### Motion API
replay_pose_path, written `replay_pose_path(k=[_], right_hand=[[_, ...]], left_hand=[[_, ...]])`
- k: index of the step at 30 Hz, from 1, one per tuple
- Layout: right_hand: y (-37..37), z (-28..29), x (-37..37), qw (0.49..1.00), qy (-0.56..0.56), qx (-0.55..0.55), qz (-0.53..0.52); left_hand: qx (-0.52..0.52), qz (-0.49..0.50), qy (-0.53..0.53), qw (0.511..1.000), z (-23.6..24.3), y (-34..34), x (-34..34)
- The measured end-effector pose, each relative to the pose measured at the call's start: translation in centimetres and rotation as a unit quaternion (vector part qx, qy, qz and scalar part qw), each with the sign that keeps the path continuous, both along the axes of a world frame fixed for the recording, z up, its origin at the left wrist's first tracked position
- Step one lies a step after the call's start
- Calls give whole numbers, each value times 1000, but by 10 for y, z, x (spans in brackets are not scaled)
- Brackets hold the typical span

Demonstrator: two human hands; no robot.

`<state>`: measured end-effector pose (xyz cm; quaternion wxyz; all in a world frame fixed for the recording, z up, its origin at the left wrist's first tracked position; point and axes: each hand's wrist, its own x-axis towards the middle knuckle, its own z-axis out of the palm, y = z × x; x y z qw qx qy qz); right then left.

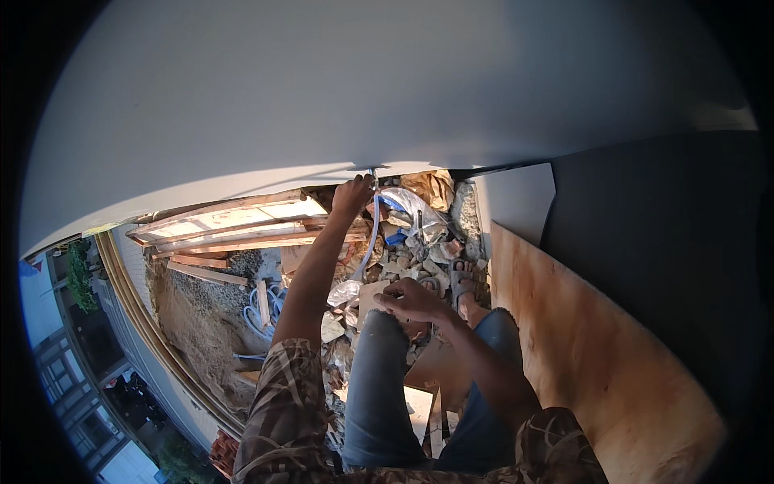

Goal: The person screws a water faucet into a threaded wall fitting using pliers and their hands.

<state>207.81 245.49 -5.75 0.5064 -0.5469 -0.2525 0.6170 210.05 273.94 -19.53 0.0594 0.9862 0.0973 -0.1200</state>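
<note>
Head view: left hand sits beside the pale hose's upper end, right hand near the left knee; both hands' fingers curled, grip indeterminable.

Rubble lies at the centre. At twelve o'clock spans a panel, with a tube running from near its lower edge toward six. A wooden frame sits at nine, coiled tubing at eight, a plywood sheet at four, the person's legs at six.
</note>
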Motion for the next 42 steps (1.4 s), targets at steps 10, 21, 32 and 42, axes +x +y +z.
replay_pose_path(k=[10,21,32,42], right_hand=[[14,-80,34,985,-154,-6,71],[30,-175,125,878,-422,-150,170],[86,-370,134,903,-290,-193,250],[163,-532,31,799,-507,-108,305]], left_hand=[[-40,-6,-8,999,-17,-4,8],[25,-91,-70,993,-21,-3,10],[-54,44,-221,973,-27,-2,-16],[-171,137,-337,916,-53,-18,-34]])
